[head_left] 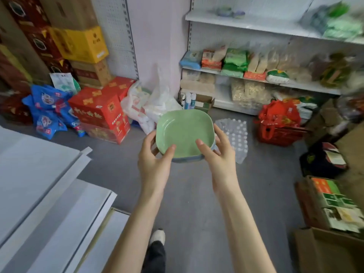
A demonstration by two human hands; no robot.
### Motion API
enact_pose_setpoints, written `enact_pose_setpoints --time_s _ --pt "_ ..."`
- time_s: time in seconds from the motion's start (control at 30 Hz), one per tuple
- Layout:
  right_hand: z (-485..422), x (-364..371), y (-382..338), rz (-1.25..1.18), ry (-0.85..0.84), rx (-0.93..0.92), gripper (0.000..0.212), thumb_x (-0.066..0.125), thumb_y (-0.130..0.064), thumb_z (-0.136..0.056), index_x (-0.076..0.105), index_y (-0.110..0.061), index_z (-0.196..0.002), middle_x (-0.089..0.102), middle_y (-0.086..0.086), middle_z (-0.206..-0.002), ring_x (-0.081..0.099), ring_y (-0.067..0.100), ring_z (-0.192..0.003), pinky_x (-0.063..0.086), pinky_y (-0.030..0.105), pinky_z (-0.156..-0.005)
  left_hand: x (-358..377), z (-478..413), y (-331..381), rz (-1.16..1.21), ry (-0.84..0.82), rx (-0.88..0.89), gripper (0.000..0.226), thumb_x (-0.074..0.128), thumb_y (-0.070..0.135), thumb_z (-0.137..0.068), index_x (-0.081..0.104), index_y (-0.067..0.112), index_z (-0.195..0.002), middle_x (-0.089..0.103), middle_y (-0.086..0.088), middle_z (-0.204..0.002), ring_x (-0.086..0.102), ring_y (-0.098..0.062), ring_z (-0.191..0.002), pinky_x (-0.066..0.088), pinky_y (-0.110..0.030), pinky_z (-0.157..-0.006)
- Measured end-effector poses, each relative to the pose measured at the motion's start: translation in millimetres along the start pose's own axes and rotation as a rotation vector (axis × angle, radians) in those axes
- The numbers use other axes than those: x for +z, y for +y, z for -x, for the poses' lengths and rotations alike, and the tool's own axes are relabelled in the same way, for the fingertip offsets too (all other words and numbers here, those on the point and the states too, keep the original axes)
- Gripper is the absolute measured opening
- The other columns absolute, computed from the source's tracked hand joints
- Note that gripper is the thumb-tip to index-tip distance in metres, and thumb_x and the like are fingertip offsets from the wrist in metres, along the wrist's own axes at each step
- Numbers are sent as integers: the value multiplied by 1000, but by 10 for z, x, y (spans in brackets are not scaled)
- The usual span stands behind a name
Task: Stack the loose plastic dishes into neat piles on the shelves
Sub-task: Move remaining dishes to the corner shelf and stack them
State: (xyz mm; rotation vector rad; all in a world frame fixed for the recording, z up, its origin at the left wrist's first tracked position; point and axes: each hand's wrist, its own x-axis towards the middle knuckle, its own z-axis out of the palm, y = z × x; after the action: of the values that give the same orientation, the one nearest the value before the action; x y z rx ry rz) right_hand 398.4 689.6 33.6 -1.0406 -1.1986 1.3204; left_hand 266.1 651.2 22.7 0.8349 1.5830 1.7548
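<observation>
At the centre of the frame, a green square dish (184, 133) sits nested in a blue dish (187, 160), held above the grey floor (189, 194). The left hand (153, 156) and right hand (219, 154) grasp the pair from either side, thumbs hooked over the near rim. White shelves (246, 23) of packaged food fill the upper right.

- Green dish (184, 133): smooth plastic with a soft sheen.
- Shelves (246, 23): white painted metal, perforated back panel.
- Floor (197, 194): matt grey.
- Red boxes (100, 113): glossy printed cardboard.
- Bags (157, 103): thin translucent plastic.
</observation>
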Motion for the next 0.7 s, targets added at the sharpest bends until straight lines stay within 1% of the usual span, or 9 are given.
enact_pose_setpoints --time_s 0.07,0.17,0.23,0.3,0.4,0.47,0.57,0.63,0.7 --pt "-316 -31 91 15 -22 19 62 72 -11 -79 48 -23 -135 61 -6 -125 63 2 -103 50 12 -74 152 -284 -64 0 -33 3 47 72 7 -78 57 29 -117 65 4 -118 61 -8 -109 50 -32 -92" --pt "-878 -42 189 47 -43 41 72 77 -19 -74 44 -24 -138 63 -7 -123 66 9 -98 52 20 -81 381 -797 -133 35 -140 24 45 71 12 -80 54 31 -117 62 7 -121 58 -5 -112 49 -20 -86" --pt "-1324 -19 220 63 -44 24 74 77 -20 -74 43 -24 -139 66 -9 -119 67 10 -92 51 19 -77 547 -1219 -163 50 -236 56 50 68 11 -81 50 24 -125 60 10 -121 56 1 -111 47 -10 -80" --pt "-1791 23 195 90 -47 10 77 77 -23 -70 43 -25 -139 66 -9 -119 67 12 -98 51 17 -77 722 -1687 -157 77 -336 70 57 69 8 -79 45 19 -130 57 9 -124 55 5 -110 45 -7 -78" --pt "-2462 65 58 137 -64 -22 82 81 -18 -69 41 -26 -140 65 -6 -122 66 13 -101 50 14 -77 1020 -2388 -82 60 -470 119 77 81 24 -69 40 22 -134 50 9 -133 49 5 -118 47 -12 -87" --pt "-2931 39 -53 170 -55 -54 80 77 -12 -72 40 -23 -141 66 -10 -118 66 11 -102 51 17 -79 1267 -2871 -8 33 -496 137 86 83 28 -62 39 23 -135 48 14 -134 47 5 -120 47 -20 -94" --pt "-3564 -59 -176 256 -42 -121 77 75 -6 -74 40 -23 -141 68 -21 -109 66 6 -98 53 20 -81 1664 -3449 72 26 -504 175 85 77 20 -61 39 20 -137 47 12 -135 46 4 -121 47 -21 -96" --pt "-3924 -147 -185 306 1 -141 77 77 -7 -72 43 -26 -139 69 -26 -100 68 12 -92 56 27 -81 1921 -3740 64 18 -520 187 85 77 23 -59 40 20 -136 49 10 -135 47 3 -121 48 -20 -95" --pt "-4283 -241 -170 362 41 -155 79 79 -12 -69 44 -26 -138 69 -29 -94 69 11 -86 57 27 -77 2180 -4036 9 -2 -533 183 85 77 27 -58 42 22 -135 50 11 -133 49 2 -120 48 -21 -94"
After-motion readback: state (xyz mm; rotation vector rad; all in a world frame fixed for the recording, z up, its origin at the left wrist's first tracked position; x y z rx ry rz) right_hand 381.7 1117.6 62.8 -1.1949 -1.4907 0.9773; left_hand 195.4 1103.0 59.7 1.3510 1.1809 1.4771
